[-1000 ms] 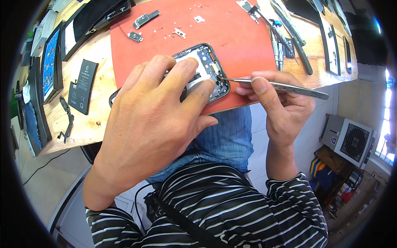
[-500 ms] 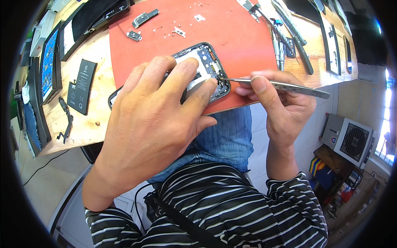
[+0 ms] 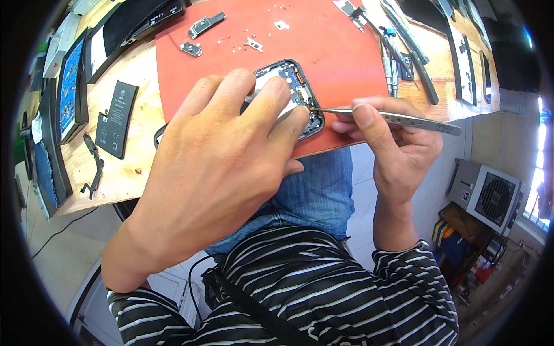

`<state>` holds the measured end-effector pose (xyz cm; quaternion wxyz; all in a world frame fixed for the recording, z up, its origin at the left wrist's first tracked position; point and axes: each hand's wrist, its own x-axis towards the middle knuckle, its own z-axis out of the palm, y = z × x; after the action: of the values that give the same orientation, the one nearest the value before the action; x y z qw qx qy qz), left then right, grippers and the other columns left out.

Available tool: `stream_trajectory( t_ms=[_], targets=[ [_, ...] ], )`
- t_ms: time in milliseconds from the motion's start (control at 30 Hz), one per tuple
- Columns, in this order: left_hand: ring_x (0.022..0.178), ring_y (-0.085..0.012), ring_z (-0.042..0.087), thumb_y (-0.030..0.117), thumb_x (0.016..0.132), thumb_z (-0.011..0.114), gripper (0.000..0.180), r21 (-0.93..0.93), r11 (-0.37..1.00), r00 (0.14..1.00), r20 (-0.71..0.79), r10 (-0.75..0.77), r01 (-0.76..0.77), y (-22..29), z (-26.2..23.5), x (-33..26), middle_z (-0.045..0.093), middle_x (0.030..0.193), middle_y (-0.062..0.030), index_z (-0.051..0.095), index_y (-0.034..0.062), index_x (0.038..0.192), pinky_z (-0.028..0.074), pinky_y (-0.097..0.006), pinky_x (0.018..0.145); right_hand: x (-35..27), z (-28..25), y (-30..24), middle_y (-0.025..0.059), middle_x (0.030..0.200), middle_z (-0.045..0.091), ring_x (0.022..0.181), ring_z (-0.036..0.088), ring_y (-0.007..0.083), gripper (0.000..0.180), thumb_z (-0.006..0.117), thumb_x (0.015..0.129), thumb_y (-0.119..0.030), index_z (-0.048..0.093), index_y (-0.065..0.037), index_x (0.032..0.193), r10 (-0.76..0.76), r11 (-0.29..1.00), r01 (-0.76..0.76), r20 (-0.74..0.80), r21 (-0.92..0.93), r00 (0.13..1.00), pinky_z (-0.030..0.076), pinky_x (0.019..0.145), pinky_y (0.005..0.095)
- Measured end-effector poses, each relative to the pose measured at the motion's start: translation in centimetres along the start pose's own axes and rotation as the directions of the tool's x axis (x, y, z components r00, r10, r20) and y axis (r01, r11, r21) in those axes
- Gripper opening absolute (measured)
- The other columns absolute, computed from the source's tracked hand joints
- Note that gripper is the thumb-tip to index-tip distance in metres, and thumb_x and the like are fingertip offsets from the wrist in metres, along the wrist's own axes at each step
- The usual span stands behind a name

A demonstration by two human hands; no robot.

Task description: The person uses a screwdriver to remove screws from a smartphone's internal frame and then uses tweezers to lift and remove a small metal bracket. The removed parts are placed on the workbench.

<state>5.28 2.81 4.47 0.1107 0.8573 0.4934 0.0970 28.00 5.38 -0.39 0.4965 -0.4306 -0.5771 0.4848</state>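
An opened phone lies near the front edge of the red mat, its inner parts bare at the right end. Over most of it rests my left hand, fingers bent down and pressing it, so its middle is hidden. The left index fingertip and thumb sit close to the bared end. Between thumb and fingers, my right hand pinches metal tweezers. Their tips reach the small parts at the phone's right edge; whether they grip anything there is too small to tell.
Left of the mat lie a black battery and a thin black flex cable. Small metal parts and several tiny screws are strewn on the mat's far side. Screwdrivers and other tools lie at the back right.
The phone and mat have shifted slightly to the right. My left hand has moved a little with them, its fingers somewhat more spread. The tweezers stay at the phone's right edge.
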Motion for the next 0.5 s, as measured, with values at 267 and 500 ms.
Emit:
stream_trajectory(
  t_ms=[267,500],
  targets=[
    [0.108,-0.0320,0.062,0.033,0.075,0.087,0.057,-0.075,0.997,0.997,-0.081,0.021,-0.027,-0.84,0.19,-0.03,0.064,0.123,-0.0096,0.075,0.0116,0.126,0.051,-0.046,0.092,-0.04,-0.11,-0.08,0.0222,0.092,0.080,0.082,0.082,0.0265,0.017,0.073,0.103,-0.004,0.074,0.010,0.112,-0.003,0.998,0.004,0.013,-0.065,1.000,0.068,0.071,0.0309],
    [0.106,-0.0335,0.062,0.032,0.075,0.086,0.065,-0.119,0.993,0.995,-0.104,0.014,-0.027,-0.88,0.34,0.15,0.064,0.119,-0.0106,0.071,0.0101,0.133,0.052,-0.046,0.090,-0.18,-0.18,-0.12,0.0192,0.095,0.080,0.087,0.081,0.0227,0.016,0.076,0.099,0.001,0.074,0.011,0.111,0.023,1.000,-0.023,0.013,-0.010,1.000,0.067,0.075,0.0291]
  ],
)
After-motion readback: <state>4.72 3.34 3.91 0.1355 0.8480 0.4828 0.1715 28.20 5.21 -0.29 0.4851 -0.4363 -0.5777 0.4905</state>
